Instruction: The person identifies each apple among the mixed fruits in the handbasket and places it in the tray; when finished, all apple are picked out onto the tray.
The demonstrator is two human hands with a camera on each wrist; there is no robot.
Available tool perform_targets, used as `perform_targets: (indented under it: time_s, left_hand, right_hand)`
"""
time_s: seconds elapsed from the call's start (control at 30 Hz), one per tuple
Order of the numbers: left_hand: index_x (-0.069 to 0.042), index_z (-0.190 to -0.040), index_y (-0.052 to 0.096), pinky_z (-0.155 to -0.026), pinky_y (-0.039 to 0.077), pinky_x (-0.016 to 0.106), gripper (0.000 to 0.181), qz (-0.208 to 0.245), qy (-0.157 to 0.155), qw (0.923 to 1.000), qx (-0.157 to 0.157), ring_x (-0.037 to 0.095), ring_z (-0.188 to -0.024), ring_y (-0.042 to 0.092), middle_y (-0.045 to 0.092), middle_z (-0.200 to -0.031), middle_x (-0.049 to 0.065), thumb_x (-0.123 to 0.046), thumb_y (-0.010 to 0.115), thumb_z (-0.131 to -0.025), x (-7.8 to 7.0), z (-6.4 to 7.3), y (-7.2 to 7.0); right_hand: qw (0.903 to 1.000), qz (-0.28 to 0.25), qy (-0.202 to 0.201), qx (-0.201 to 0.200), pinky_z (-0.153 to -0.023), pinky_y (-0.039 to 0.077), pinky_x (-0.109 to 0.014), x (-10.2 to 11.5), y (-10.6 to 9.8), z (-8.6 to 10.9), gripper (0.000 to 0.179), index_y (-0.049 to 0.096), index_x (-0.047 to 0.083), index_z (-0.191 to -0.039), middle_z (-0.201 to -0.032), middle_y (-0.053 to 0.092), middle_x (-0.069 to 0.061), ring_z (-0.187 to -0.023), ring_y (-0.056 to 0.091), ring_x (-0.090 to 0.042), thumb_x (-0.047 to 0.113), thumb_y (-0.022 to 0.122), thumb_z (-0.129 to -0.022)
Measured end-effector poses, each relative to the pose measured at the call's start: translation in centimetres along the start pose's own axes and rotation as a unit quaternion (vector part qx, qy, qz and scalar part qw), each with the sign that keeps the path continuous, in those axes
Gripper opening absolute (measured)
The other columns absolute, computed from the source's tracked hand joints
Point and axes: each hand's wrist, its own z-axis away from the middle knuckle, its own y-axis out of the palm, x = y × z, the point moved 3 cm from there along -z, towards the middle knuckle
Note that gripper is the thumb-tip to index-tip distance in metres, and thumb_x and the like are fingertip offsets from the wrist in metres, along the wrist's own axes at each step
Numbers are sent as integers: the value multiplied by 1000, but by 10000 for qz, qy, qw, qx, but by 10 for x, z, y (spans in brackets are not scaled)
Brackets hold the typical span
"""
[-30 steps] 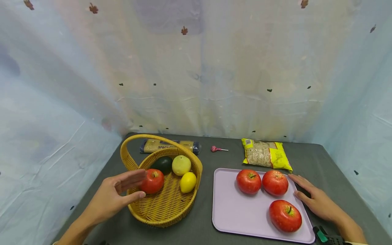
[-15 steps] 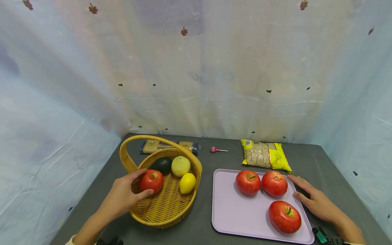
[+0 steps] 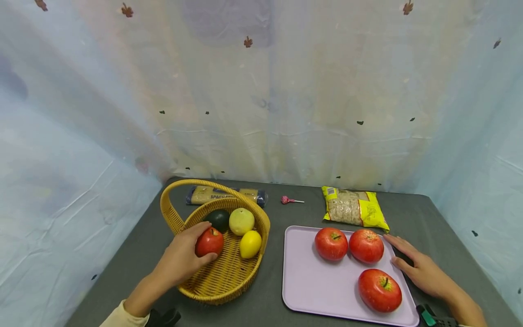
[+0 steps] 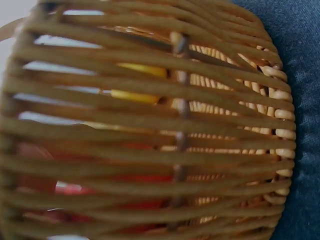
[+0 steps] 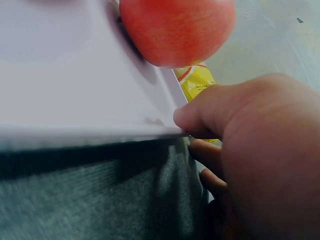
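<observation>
My left hand reaches over the near left rim of the yellow wicker basket and grips a red apple inside it, thumb in front and fingers behind. The left wrist view is filled by the basket's weave, with red showing through the gaps. A dark green avocado-shaped fruit, a pale yellow-green round fruit and a lemon lie in the basket. My right hand rests at the right edge of a lilac tray, thumb touching the rim, fingers extended alongside.
Three red apples sit on the tray. Behind it lies a yellow-ended bag of pale grains or flakes. A spaghetti pack lies behind the basket, and a pink lollipop lies between the packages. The basket's handle arches over its left side.
My left hand has moved right and into the basket, and its fingers have closed round the apple, which has shifted slightly right. My right hand has stayed at the tray's edge.
</observation>
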Motion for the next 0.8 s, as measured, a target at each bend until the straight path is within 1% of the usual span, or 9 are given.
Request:
perform_targets:
  time_s: [0.1, 0.23, 0.37, 0.63, 0.8]
  left_hand:
    - [-5, -153, 61, -88, 65, 59, 80, -192, -17, 9998, -29, 44, -127, 69, 63, -153, 21, -29, 96, -86, -1, -1, 4]
    - [-6, -150, 63, -91, 63, 62, 79, -286, 25, 9995, -133, 43, -129, 69, 64, -153, 20, -29, 98, -84, -3, -1, 6]
    - [-9, -150, 64, -90, 64, 61, 78, -302, 42, 9994, -183, 43, -127, 70, 63, -155, 19, -29, 98, -83, -4, -1, 8]
    - [-10, -155, 60, -85, 64, 63, 84, -395, -138, 9991, -96, 44, -125, 70, 62, -156, 20, -30, 98, -83, -4, 0, 9]
    - [-9, -155, 60, -86, 65, 62, 86, -448, -66, 9989, -146, 44, -124, 71, 62, -156, 20, -30, 99, -81, -4, 0, 10]
  right_hand:
    - [10000, -13, 0, 8, -99, 42, -88, 0, 1, 0, 68, 40, 7, -168, -164, 41, -39, -144, 40, -68, 34, 64, -111]
    - [10000, -48, 4, 37, -99, 41, -89, 0, 1, 1, 68, 40, 7, -168, -165, 39, -40, -144, 38, -69, 32, 64, -110]
    - [10000, -19, 58, 41, -98, 42, -89, 0, -1, 1, 68, 39, 7, -169, -165, 39, -40, -144, 39, -69, 33, 64, -111]
    - [9999, -27, 111, 82, -99, 40, -90, 1, -1, 0, 69, 39, 7, -169, -166, 37, -40, -145, 36, -69, 34, 64, -111]
    - [9999, -39, 111, 72, -99, 40, -89, 0, 0, 0, 69, 38, 7, -169, -166, 37, -40, -146, 36, -70, 34, 64, -111]
